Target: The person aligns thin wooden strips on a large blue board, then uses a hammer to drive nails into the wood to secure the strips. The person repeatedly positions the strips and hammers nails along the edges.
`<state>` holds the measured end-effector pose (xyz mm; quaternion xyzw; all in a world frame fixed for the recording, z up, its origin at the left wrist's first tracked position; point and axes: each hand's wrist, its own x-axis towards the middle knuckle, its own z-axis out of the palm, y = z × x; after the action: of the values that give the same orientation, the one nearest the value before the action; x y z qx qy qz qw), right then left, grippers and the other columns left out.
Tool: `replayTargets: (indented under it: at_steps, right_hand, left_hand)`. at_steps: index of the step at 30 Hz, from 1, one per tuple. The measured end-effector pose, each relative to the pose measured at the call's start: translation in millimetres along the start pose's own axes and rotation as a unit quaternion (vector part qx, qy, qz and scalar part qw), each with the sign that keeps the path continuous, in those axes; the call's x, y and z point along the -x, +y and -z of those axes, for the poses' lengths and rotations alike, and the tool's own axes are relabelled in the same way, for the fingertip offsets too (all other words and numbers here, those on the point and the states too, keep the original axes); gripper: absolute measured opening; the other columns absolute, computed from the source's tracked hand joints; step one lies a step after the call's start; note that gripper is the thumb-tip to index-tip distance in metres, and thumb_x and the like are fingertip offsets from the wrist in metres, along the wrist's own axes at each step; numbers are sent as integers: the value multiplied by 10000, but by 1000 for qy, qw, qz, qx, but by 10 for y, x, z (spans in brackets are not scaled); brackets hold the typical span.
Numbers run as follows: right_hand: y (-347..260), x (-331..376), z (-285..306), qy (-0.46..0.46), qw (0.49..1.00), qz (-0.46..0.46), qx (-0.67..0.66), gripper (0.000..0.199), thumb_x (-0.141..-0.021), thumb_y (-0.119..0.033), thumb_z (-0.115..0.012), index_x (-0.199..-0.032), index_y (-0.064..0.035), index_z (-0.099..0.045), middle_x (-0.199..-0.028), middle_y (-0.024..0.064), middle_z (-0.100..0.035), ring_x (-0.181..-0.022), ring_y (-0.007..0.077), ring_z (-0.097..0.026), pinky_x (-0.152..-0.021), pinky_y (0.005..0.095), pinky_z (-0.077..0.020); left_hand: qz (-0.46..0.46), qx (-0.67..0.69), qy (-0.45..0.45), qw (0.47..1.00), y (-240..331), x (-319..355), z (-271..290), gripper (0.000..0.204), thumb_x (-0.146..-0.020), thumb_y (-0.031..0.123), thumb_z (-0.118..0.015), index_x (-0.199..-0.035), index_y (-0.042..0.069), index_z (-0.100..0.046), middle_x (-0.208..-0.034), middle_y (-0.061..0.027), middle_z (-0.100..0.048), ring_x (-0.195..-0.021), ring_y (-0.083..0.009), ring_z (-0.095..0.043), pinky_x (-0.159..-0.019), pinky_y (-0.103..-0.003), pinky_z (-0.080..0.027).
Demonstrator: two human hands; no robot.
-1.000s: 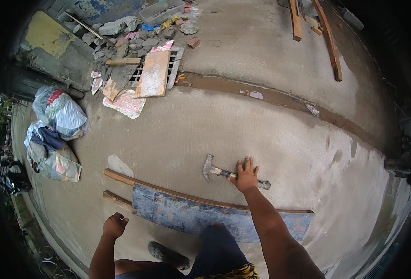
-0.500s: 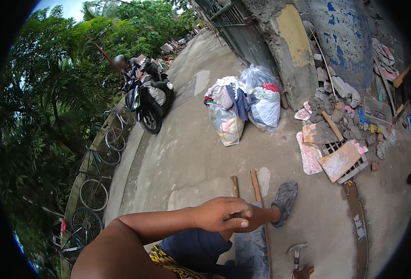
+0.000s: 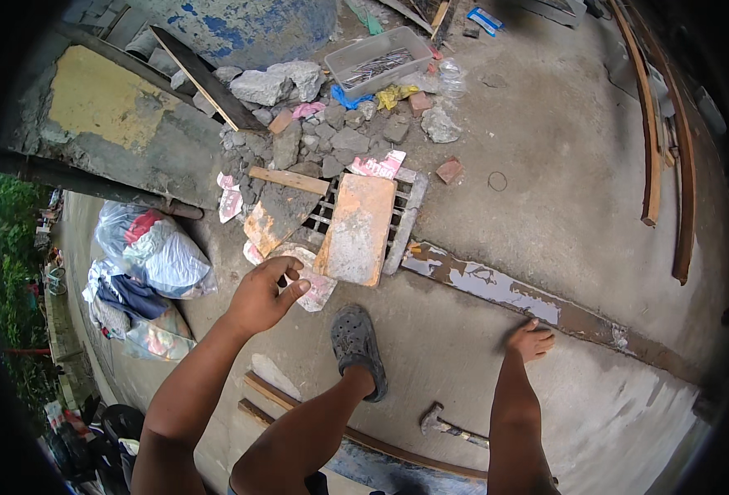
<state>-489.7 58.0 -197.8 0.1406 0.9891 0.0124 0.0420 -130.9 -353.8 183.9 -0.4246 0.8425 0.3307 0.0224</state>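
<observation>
My left hand (image 3: 265, 295) hangs in the air beyond my knee, its fingers bent and the thumb apart, with nothing visible in it. It is nearest to a flat, stained board (image 3: 359, 235) lying on a metal grate (image 3: 411, 216). My right hand (image 3: 532, 341) reaches down to the concrete, fingers stretched out, beside a long brown strip (image 3: 509, 294) set in the ground with pale peeling patches. Between my right forearm and my shod foot (image 3: 356, 348) a claw hammer (image 3: 453, 427) lies on the ground, untouched. Close to my leg runs a wood-edged panel (image 3: 364, 466).
Broken concrete rubble (image 3: 331, 136) is heaped past the grate, next to a clear plastic box (image 3: 378, 62) of nails. Stuffed clear bags (image 3: 154, 252) stand at left. Long wooden pieces (image 3: 683, 165) lie at right. A dark plank (image 3: 208, 78) leans across the rubble.
The view has swung to the right, and the motorbike rider is out of clear sight. My right hand has left the hammer's handle and moved to the ground by the strip. My left arm now reaches farther forward.
</observation>
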Motion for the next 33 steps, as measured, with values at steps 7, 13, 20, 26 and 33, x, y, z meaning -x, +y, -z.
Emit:
replayTargets:
  at_steps: [7, 13, 20, 26, 33]
  right_hand:
    - [-123, 580, -85, 17, 998, 45, 35, 881, -1119, -643, -283, -1692, 17, -177, -1764, 270, -160, -1652, 408, -124, -1314, 568, -138]
    - [-31, 494, -106, 52, 996, 61, 26, 862, -1114, -606, -326, -1692, 18, -185, -1764, 271, -156, -1646, 421, -130, -1301, 579, -145]
    - [-58, 510, -76, 36, 997, 56, 34, 875, -1106, -605, -341, -1690, 28, -181, -1764, 278, -150, -1645, 427, -131, -1299, 585, -141]
    - [-131, 538, -41, 24, 998, 63, 19, 891, -1107, -616, -329, -1690, 36, -156, -1759, 295, -136, -1647, 438, -113, -1299, 596, -129]
    - [-109, 474, -22, 4, 998, 45, 35, 905, -1102, -629, -312, -1695, 34, -144, -1775, 274, -111, -1659, 426, -54, -1301, 593, -117]
  left_hand:
    - [-82, -417, 174, 888, -689, -3494, -293, 712, -939, 429, -783, -1498, 63, -536, -1439, -193, -647, -1416, -380, -540, -1173, -508, -436]
    - [56, -423, 150, 892, -424, -4889, -325, 891, -953, 478, -731, -1664, 89, -360, -1525, -190, -598, -1534, -363, -429, -1274, -542, -280]
    - [75, -575, 119, 806, -338, -5097, -607, 466, -1035, 361, -614, -1403, 78, -654, -1334, -108, -734, -1255, -277, -612, -1122, -455, -367]
    - [-156, -460, 160, 859, -389, -4848, 23, 279, -1061, 314, -573, -1097, 58, -678, -1184, -165, -689, -1146, -394, -654, -1021, -535, -494]
    - [-246, -342, 205, 883, 255, -3426, 115, 288, -1068, 292, -601, -1016, 9, -588, -1101, -220, -602, -894, -486, -675, -795, -588, -553]
